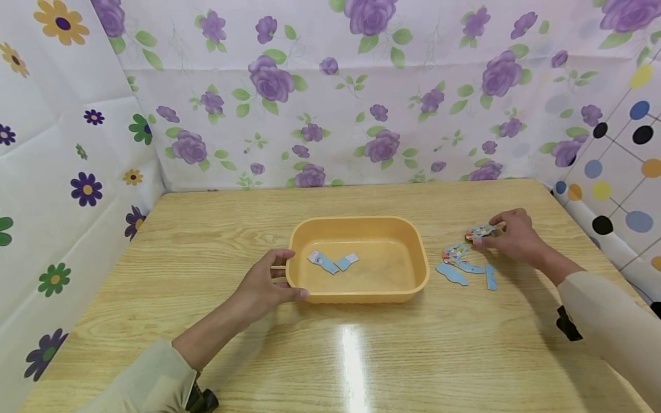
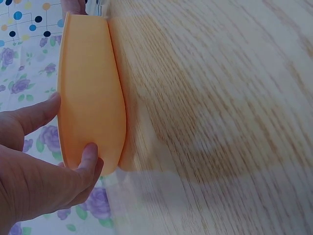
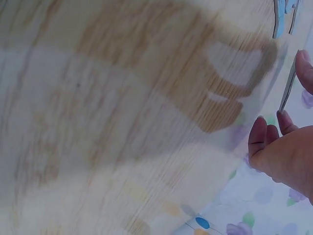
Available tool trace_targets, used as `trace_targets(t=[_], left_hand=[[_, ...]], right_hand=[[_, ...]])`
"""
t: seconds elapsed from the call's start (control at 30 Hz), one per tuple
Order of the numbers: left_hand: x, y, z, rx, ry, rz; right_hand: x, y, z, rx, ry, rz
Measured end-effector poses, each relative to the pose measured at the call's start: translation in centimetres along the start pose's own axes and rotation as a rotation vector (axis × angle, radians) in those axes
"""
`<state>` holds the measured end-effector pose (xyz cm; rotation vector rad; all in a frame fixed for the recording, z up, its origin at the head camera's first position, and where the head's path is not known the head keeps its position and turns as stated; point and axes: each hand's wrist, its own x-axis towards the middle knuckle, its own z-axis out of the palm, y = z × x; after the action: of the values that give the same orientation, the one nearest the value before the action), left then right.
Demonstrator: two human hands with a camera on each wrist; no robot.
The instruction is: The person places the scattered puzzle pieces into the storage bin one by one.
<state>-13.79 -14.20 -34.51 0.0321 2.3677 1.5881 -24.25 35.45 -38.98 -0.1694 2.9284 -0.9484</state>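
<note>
One puzzle piece (image 1: 478,232) is pinched by the right hand (image 1: 510,232) near loose pieces (image 1: 451,274), separated by a table (image 1: 435,244) strip from the tray (image 1: 382,298), whose left edge is gripped by the left hand (image 1: 263,289).

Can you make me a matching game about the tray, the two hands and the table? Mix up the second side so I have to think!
Things
1. tray
2. left hand
3. right hand
4. table

What fits
A. pinches a colourful piece
B. light brown, with wood grain
C. yellow-orange, with two small pieces inside
D. grips the tray's side

Right pairs: 1-C, 2-D, 3-A, 4-B
</note>
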Motion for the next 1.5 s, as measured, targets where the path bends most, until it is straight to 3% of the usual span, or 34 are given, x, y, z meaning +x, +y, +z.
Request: trace_targets(t=[0.23, 0.57, 0.93, 1.2, 1.5], left_hand=[[0.1, 0.0, 0.0, -0.005, -0.003, 0.001], [0.2, 0.0, 0.0, -0.007, 0.000, -0.002], [0.3, -0.2, 0.0, -0.021, -0.002, -0.001], [0.3, -0.3, 0.1, -0.011, 0.004, 0.006], [0.2, -0.3, 0.0, -0.003, -0.002, 0.028]], right_hand=[[0.3, -0.7, -0.5, 0.007, -0.003, -0.004], [0.8, -4.1, -1.9, 0.060, -0.028, -0.022], [0.9, -5.8, -1.7, 0.094, -0.047, -0.026], [1.6, -7.4, -2.0, 0.087, -0.014, -0.079], [1.9, -9.9, -1.8, 0.130, -0.056, -0.123]])
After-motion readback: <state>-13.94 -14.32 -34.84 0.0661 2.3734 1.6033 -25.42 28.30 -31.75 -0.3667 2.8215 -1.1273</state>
